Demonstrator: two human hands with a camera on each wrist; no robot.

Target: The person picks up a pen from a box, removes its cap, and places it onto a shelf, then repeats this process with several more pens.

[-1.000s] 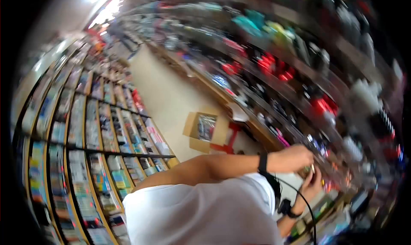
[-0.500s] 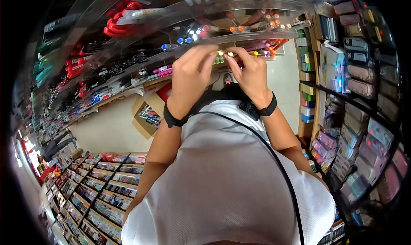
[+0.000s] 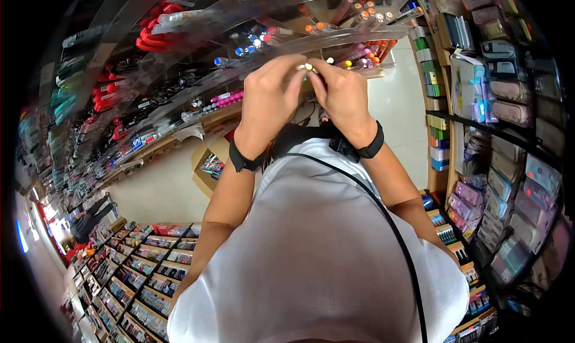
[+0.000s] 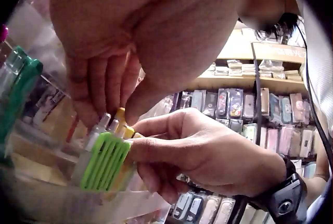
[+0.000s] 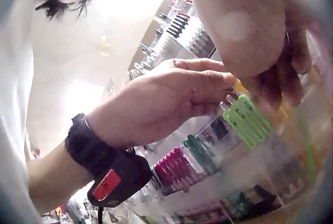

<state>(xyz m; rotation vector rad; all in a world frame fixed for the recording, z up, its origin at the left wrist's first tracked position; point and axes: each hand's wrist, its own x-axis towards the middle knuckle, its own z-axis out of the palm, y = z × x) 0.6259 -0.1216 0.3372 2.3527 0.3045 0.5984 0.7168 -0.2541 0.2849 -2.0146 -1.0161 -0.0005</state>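
Observation:
My left hand [image 3: 266, 100] and right hand [image 3: 346, 97] meet over the front edge of a clear pen rack [image 3: 287, 46]. In the left wrist view, the left thumb and fingers pinch the top of a yellow pen [image 4: 120, 113]. The thumb and forefinger of my right hand [image 4: 208, 143] pinch yellow parts just below. Several pens with bright green clips [image 4: 105, 161] stand in a row right beside the fingertips. The right wrist view shows the same green clips [image 5: 247, 121] under both hands; the pens' lower parts are hidden.
Pink pens [image 3: 227, 99], red pens [image 3: 159, 28] and orange-ended pens [image 3: 368, 10] fill other rack tiers. A cardboard box [image 3: 206, 172] of pens lies on the floor at left. Shelves with pencil cases [image 3: 506, 88] stand at right. A black cable [image 3: 383, 205] runs down the white shirt.
The head view has swung from the aisle to the rack in front. Since half a second ago, the two hands have drawn together, narrowing the gap between their fingertips.

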